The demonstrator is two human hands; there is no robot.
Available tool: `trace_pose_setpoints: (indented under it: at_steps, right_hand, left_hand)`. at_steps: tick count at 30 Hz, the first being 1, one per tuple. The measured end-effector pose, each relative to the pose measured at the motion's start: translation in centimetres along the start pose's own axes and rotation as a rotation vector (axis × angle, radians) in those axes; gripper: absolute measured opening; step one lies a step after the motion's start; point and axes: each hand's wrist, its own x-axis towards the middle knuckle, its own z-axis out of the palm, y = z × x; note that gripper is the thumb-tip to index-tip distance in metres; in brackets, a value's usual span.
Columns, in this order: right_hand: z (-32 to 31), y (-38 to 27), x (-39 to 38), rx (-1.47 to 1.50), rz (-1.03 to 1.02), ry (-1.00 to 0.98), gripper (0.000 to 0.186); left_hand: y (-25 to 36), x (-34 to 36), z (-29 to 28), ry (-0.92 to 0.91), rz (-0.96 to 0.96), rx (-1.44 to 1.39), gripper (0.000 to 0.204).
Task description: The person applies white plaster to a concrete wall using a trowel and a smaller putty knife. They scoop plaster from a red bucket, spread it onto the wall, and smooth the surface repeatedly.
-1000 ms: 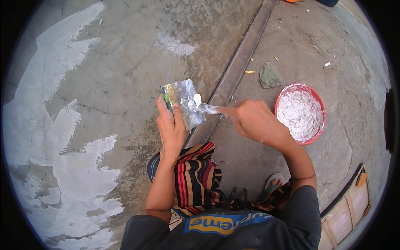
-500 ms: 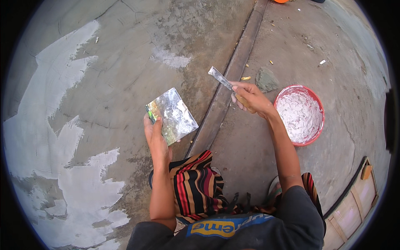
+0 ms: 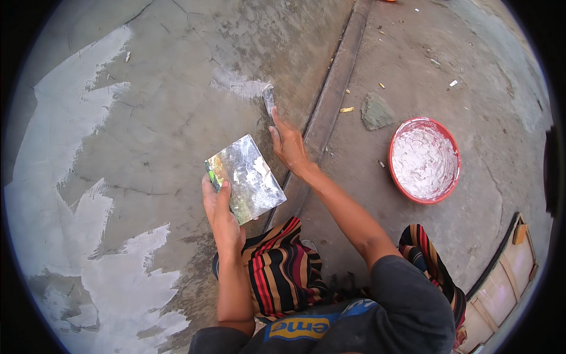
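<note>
My left hand (image 3: pixel 221 219) grips one edge of a flat rectangular plate (image 3: pixel 250 177), its thumb on top. White paste is smeared over the plate's grey face, and a yellow-green strip runs along the held edge. In my right hand (image 3: pixel 290 147) is a putty knife (image 3: pixel 269 101), its handle mostly hidden by the fingers. The blade's tip meets the right end of a small white patch (image 3: pixel 239 84) on the grey wall (image 3: pixel 159 130). To the right, a red bowl (image 3: pixel 394 182) holds thick white putty (image 3: pixel 424 162).
Larger white patches (image 3: pixel 127 277) cover the wall's left side. A raised strip (image 3: pixel 330 112) runs along the wall's foot. On the floor lie a grey stone (image 3: pixel 376 112), a yellowish scrap (image 3: pixel 346 110) and small debris. A framed wooden panel (image 3: pixel 501 283) stands at lower right.
My right hand has swung left with the putty knife, from above the floor strip to the white patch on the wall. The plate in my left hand has shifted slightly down.
</note>
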Motion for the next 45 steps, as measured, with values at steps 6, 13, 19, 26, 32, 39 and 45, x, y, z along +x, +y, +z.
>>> trace_pose_setpoints:
  at_steps: [6,13,19,26,32,39,45]
  right_hand:
    - [-7.2,-0.5,0.8,-0.254,0.069,-0.288,0.046]
    - [-8.3,-2.3,4.6,-0.178,0.079,-0.298,0.044]
    - [-8.2,0.0,3.2,-0.161,0.006,-0.244,0.040]
    - [-3.2,2.8,2.2,0.053,0.067,-0.090,0.045]
    - [-2.6,5.1,-0.9,0.054,0.003,-0.133,0.048]
    - [-6.0,1.8,2.1,-0.002,0.055,-0.126,0.050]
    - [-1.3,2.7,0.0,0.056,-0.043,-0.076,0.049]
  left_hand:
    - [-1.1,0.4,-1.0,0.001,0.026,-0.032,0.058]
    - [-0.4,-0.5,-0.2,0.020,-0.028,-0.039,0.059]
    - [-0.1,-0.6,0.2,0.045,0.030,-0.008,0.058]
    - [-0.5,-0.2,-0.1,-0.014,0.018,0.000,0.057]
    - [-1.0,0.0,-0.3,0.014,0.004,-0.055,0.060]
    - [-1.0,0.1,0.0,-0.056,-0.016,-0.035,0.059]
    - [-1.1,0.4,0.0,-0.050,0.001,-0.035,0.057]
